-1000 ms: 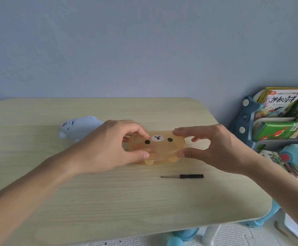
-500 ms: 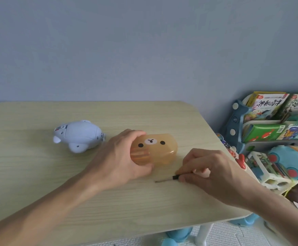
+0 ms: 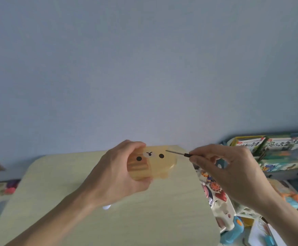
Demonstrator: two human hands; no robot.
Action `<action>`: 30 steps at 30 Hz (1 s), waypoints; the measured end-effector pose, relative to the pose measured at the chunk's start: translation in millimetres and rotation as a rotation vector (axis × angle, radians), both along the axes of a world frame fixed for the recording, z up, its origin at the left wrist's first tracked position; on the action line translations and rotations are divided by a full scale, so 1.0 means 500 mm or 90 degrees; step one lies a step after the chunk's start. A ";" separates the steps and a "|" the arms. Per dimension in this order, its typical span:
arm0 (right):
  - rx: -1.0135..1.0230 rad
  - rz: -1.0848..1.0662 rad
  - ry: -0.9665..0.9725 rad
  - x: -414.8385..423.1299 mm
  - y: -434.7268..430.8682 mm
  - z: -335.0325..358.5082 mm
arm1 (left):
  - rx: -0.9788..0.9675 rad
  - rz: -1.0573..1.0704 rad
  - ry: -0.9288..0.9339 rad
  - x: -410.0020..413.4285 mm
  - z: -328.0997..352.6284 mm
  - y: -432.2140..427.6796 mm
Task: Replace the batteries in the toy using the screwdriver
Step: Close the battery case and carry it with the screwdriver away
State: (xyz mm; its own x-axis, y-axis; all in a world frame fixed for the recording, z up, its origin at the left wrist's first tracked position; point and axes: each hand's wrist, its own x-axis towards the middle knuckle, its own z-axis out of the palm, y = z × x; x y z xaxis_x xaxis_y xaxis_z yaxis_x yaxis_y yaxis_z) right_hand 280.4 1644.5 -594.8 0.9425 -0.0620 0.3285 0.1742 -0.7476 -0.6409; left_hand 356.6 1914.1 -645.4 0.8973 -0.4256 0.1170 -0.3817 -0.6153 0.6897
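Observation:
My left hand (image 3: pixel 114 176) grips an orange translucent bear-face toy (image 3: pixel 155 162) and holds it up above the table, face toward me. My right hand (image 3: pixel 233 173) pinches a small screwdriver (image 3: pixel 177 153) by its black handle. Its thin metal shaft points left, and the tip lies just over the toy's upper right edge. A sliver of the pale blue toy (image 3: pixel 106 207) peeks out below my left wrist; the rest is hidden.
The light wooden table (image 3: pixel 162 210) fills the lower middle, its right edge running down near my right wrist. Beyond it on the right stand a rack of picture books (image 3: pixel 277 150) and several colourful toys (image 3: pixel 215 192) on the floor. A blue-grey wall is behind.
My right hand picked the screwdriver off the table and raised it to the toy. My left hand lifted the bear toy off the table. The view tilted upward.

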 end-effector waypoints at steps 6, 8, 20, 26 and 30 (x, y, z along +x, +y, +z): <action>0.049 -0.042 -0.008 -0.032 0.008 0.482 | -0.036 0.019 0.015 -0.026 0.495 0.033; 0.051 -0.051 -0.009 -0.054 0.013 0.645 | -0.054 0.023 0.046 -0.059 0.656 0.037; 0.086 -0.174 -0.067 -0.235 0.006 1.137 | -0.053 -0.081 0.014 -0.191 1.175 0.021; 0.029 -0.368 -0.130 -0.408 -0.059 1.185 | -0.090 -0.276 0.014 -0.219 1.246 -0.137; -0.003 -0.546 -0.140 -0.573 -0.143 1.200 | -0.100 -0.416 0.015 -0.262 1.271 -0.300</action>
